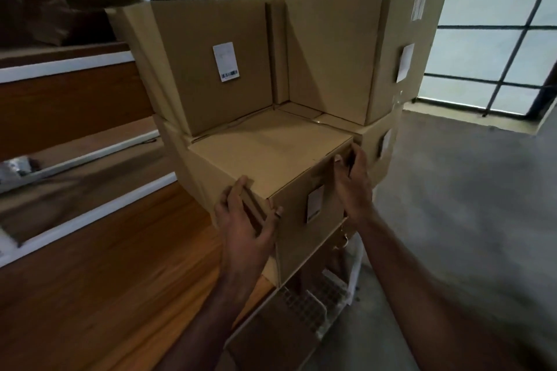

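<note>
Cardboard box (271,153), closed, with a white label on its front, sits at the near corner of a stack of boxes. The left hand (245,220) wraps its near left corner and the right hand (352,181) curls round its right front edge, each grip clamped on it. Two taller closed boxes (217,63) stand just behind. A wooden tabletop (105,280) lies left, with open concrete floor (467,190) to the right.

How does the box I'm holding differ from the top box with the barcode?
The held box sits lower at the front, with the left hand and right hand gripping its edges; the top box stands a tier higher, untouched. The top box's label faces the camera; the held box's label slants away. Both are brown cardboard.
</note>
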Demonstrator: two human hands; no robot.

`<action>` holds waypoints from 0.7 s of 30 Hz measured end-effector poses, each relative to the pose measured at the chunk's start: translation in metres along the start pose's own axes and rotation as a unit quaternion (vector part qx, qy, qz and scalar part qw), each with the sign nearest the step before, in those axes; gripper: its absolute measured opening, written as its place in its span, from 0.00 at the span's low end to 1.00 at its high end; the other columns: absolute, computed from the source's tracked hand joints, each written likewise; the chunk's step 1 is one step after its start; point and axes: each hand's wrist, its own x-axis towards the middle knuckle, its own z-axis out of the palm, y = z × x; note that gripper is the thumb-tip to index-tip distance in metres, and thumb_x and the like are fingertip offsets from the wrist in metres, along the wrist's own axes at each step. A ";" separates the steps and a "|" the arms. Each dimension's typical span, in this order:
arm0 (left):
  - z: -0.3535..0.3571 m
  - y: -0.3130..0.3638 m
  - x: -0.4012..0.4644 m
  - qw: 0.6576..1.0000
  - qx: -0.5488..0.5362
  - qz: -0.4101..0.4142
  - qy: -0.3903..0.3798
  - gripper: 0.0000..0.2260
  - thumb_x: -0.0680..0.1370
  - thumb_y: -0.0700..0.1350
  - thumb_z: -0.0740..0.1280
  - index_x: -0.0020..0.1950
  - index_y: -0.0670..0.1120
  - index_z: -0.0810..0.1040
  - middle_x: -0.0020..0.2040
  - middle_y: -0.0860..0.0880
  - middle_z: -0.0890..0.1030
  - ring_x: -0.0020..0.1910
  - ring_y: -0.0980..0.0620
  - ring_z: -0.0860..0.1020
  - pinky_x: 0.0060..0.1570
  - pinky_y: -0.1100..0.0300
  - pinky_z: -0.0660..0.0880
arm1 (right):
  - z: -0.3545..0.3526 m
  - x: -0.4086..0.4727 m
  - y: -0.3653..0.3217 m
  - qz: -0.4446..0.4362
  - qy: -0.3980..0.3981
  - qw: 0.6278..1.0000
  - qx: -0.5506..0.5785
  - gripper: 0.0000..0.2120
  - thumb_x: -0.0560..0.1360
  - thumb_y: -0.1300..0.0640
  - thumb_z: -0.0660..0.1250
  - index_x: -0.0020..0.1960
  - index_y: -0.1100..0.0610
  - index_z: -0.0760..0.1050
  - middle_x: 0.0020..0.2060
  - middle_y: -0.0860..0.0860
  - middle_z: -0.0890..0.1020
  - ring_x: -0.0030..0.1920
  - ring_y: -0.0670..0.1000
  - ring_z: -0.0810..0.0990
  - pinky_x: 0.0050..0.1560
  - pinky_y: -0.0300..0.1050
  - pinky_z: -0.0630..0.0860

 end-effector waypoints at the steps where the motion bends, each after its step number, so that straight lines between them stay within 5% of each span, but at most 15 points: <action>1: 0.000 0.001 -0.001 1.000 0.003 0.003 -0.002 0.33 0.75 0.57 0.72 0.76 0.63 0.59 0.73 0.59 0.58 0.71 0.49 0.64 0.66 0.39 0.73 | 0.001 0.000 0.001 0.008 -0.005 1.000 0.012 0.27 0.82 0.46 0.59 0.78 0.52 0.57 0.73 0.55 0.68 0.71 0.57 0.69 0.60 0.48 0.67; 7: -0.004 0.001 -0.010 1.000 0.004 0.005 0.016 0.32 0.77 0.59 0.68 0.78 0.59 0.58 0.72 0.60 0.60 0.71 0.53 0.65 0.68 0.40 0.71 | 0.004 -0.016 0.001 0.000 0.044 0.998 0.041 0.27 0.82 0.46 0.59 0.78 0.54 0.58 0.73 0.54 0.66 0.68 0.52 0.68 0.54 0.34 0.65; 12: -0.023 -0.007 -0.019 0.998 -0.037 -0.010 0.044 0.32 0.76 0.61 0.65 0.77 0.65 0.54 0.74 0.65 0.58 0.76 0.59 0.58 0.76 0.42 0.62 | 0.016 -0.043 -0.009 -0.009 0.066 0.997 0.038 0.33 0.77 0.36 0.55 0.75 0.54 0.63 0.69 0.55 0.68 0.68 0.56 0.68 0.63 0.47 0.66; 17: -0.062 -0.014 -0.039 0.993 -0.092 -0.014 0.071 0.36 0.74 0.65 0.65 0.78 0.65 0.52 0.79 0.58 0.59 0.77 0.54 0.60 0.75 0.40 0.62 | 0.021 -0.088 -0.022 -0.025 0.087 0.995 0.052 0.29 0.76 0.35 0.54 0.66 0.54 0.69 0.61 0.49 0.70 0.62 0.53 0.70 0.63 0.61 0.71; 19: -0.087 -0.017 -0.047 0.990 -0.113 -0.024 0.082 0.35 0.73 0.66 0.66 0.77 0.68 0.55 0.78 0.56 0.61 0.77 0.51 0.63 0.74 0.38 0.64 | 0.024 -0.109 -0.036 -0.041 0.095 0.993 0.059 0.26 0.76 0.37 0.54 0.63 0.56 0.70 0.58 0.47 0.69 0.61 0.53 0.70 0.63 0.56 0.71; 21: -0.118 -0.022 -0.057 0.987 -0.126 -0.017 0.101 0.34 0.74 0.64 0.66 0.77 0.65 0.58 0.77 0.55 0.63 0.75 0.48 0.65 0.72 0.38 0.65 | 0.032 -0.133 -0.054 -0.059 0.092 0.991 0.073 0.24 0.78 0.42 0.56 0.63 0.59 0.71 0.55 0.46 0.68 0.57 0.44 0.66 0.63 0.36 0.65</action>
